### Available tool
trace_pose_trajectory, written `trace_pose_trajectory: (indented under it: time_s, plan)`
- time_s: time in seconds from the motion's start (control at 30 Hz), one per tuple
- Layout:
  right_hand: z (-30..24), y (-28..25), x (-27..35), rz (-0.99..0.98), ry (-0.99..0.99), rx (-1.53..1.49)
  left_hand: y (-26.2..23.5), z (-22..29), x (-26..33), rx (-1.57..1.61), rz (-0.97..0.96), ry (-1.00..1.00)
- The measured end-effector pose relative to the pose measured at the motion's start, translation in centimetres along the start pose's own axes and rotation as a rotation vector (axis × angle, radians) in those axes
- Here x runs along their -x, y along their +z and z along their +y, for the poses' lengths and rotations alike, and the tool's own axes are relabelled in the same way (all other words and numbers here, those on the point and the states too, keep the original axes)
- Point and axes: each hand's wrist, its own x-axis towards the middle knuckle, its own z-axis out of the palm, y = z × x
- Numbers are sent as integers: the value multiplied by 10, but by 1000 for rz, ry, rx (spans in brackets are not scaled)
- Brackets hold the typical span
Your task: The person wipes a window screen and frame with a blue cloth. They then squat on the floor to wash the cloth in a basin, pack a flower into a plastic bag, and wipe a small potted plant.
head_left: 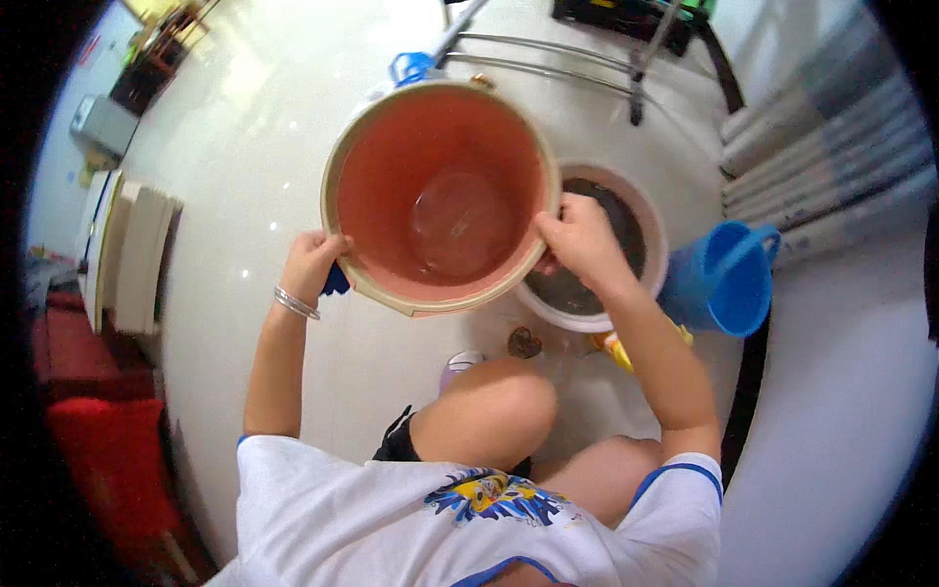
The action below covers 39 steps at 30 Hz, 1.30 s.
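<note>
gripping round glossy red plastic bucket (440, 196) rim: left hand (311, 262), right hand (579, 240).

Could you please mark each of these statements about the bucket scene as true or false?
1. Both hands grip the rim of the red bucket. True: the left hand and the right hand hold opposite sides.
2. The red bucket is full of clothes. False: only a little water shows at its bottom.
3. A blue jug stands to the person's right. True.
4. The left wrist is bare. False: it wears a silver bangle.
5. The white basin lies to the left of the bucket. False: it sits to the right, partly behind the right hand.
</note>
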Motion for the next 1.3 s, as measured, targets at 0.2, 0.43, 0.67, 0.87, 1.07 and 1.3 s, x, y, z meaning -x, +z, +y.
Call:
trace_pose_trajectory:
  time_s: [0.2, 0.43, 0.67, 0.87, 1.07, 1.3]
  plan:
    - [37, 110, -86, -439, 156, -241, -54, -132, 7, 252, 354, -189]
    - [83, 113, -120, -435, 281, -142, -69, -216, -24, 235, 640, -334]
    - [110, 78, -105, -280, 355, -134, -68, -241, -67, 399, 677, -397]
    - [137, 37, -67, -181, 343, -215, 5, -204, -48, 636, 221, -549]
    - [155, 32, -15, -298, 271, -103, 180, -167, -47, 791, -545, -527]
    - [240, -8, 20, 205, 37, -197, 277, -121, -21, 306, -905, -19]
